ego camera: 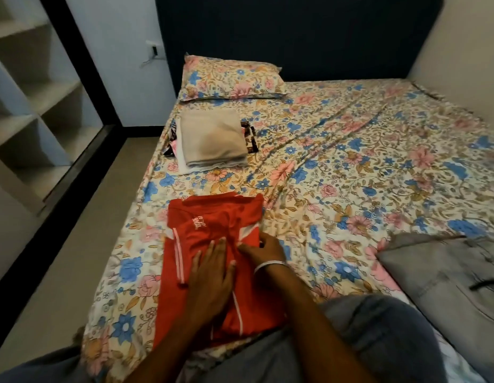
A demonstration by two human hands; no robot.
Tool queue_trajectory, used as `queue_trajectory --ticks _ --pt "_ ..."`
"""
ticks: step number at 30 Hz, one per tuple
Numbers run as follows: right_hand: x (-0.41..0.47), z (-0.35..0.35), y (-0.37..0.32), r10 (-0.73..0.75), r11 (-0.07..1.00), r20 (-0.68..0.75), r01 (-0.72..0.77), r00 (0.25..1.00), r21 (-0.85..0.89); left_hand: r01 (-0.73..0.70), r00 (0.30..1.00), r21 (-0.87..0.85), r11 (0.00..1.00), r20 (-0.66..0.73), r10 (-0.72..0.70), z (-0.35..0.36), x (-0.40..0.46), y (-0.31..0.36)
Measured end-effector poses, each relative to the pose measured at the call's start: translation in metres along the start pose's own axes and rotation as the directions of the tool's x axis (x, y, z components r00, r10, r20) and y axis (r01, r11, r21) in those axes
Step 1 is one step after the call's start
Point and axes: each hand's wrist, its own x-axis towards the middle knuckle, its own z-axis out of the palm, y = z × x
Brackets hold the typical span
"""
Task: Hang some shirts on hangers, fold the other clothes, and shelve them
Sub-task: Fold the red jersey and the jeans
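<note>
Red shirt, partly folded, lying at lower centre of the frame on the floral bed sheet. Left hand rests flat on it, fingers straight and slightly spread. Right hand, a bangle at its wrist, pinches the shirt's right edge. Folded beige cloth tops a small stack above, below the pillow. Grey garment lies at lower right; shelves at upper left.

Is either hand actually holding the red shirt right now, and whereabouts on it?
The right hand pinches the red shirt at its right edge, by the white panel. The left hand only rests flat on its middle.
</note>
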Motion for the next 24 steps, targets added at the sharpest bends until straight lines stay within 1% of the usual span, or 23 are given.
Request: queue_trajectory --ticks 1,3,4,6,7,9,11,13,14,15,16,17,18,19,20,21,23,24 --pt "-0.002 0.001 0.000 0.012 1.000 -0.014 -0.012 1.000 0.017 0.004 1.000 -0.041 0.999 -0.019 -0.005 -0.002 0.004 0.001" --pt "-0.005 0.001 0.000 0.033 0.996 -0.055 -0.029 0.998 0.085 -0.070 0.996 -0.086 0.994 -0.058 0.065 0.001 0.013 0.002" --pt "-0.006 -0.004 0.002 0.043 0.992 -0.060 -0.035 0.997 0.124 -0.138 0.989 -0.079 0.987 -0.060 0.133 0.010 0.017 0.004" --pt "-0.006 -0.003 -0.002 0.078 0.979 -0.012 -0.074 0.997 0.190 -0.201 0.979 0.004 0.980 -0.038 0.201 0.018 0.021 -0.007" --pt "-0.003 -0.006 0.001 0.073 0.974 -0.002 -0.071 0.997 0.215 -0.213 0.977 0.022 0.977 -0.024 0.214 0.025 0.025 -0.011" --pt "0.003 -0.003 0.005 0.076 0.968 0.011 -0.076 0.997 0.238 -0.161 0.987 0.060 0.985 -0.007 0.162 0.023 0.030 -0.025" --pt "0.003 0.002 0.011 0.047 0.980 0.006 -0.047 0.999 0.193 -0.164 0.986 0.108 0.980 0.013 0.164 0.020 0.025 -0.019" --pt "0.006 0.005 0.014 0.043 0.984 -0.009 -0.041 0.999 0.175 -0.137 0.990 0.098 0.986 -0.016 0.140 0.011 0.021 -0.010" --pt "0.005 0.017 0.007 0.024 0.989 0.004 -0.025 1.000 0.146 -0.121 0.993 0.096 0.988 0.004 0.121 0.002 0.017 -0.015" --pt "0.008 0.007 0.009 0.025 0.990 -0.054 -0.017 0.998 0.139 -0.152 0.988 0.115 0.982 0.016 0.151 0.005 0.016 0.000" --pt "0.007 -0.013 0.019 0.026 0.991 -0.078 -0.016 0.997 0.130 -0.147 0.989 0.086 0.985 0.010 0.147 0.018 0.016 0.014" --pt "0.011 0.044 0.000 -0.020 0.988 0.037 0.014 0.999 0.153 -0.033 0.996 0.106 0.994 -0.082 0.042 -0.011 0.004 -0.032" --pt "0.015 0.023 0.012 -0.021 0.987 -0.029 0.025 0.999 0.159 -0.078 0.995 0.117 0.990 -0.053 0.084 0.006 0.010 -0.015" --pt "0.014 0.010 0.014 -0.018 0.972 -0.082 0.037 0.996 0.231 -0.121 0.992 0.119 0.985 -0.006 0.123 0.007 0.013 -0.006" --pt "0.010 0.006 0.012 0.008 0.966 -0.115 0.022 0.993 0.258 -0.156 0.987 0.161 0.975 -0.006 0.159 0.011 0.015 -0.006" --pt "0.010 0.010 0.012 0.001 0.963 -0.121 0.032 0.993 0.269 -0.127 0.992 0.189 0.974 0.038 0.122 0.008 0.009 -0.005" --pt "0.011 0.008 0.013 -0.025 0.974 -0.133 0.054 0.991 0.220 -0.058 0.998 0.201 0.978 0.001 0.059 0.001 0.003 -0.007" --pt "0.011 0.014 0.011 -0.043 0.986 -0.131 0.063 0.990 0.151 -0.017 0.999 0.207 0.978 -0.031 0.024 -0.004 -0.001 -0.016"
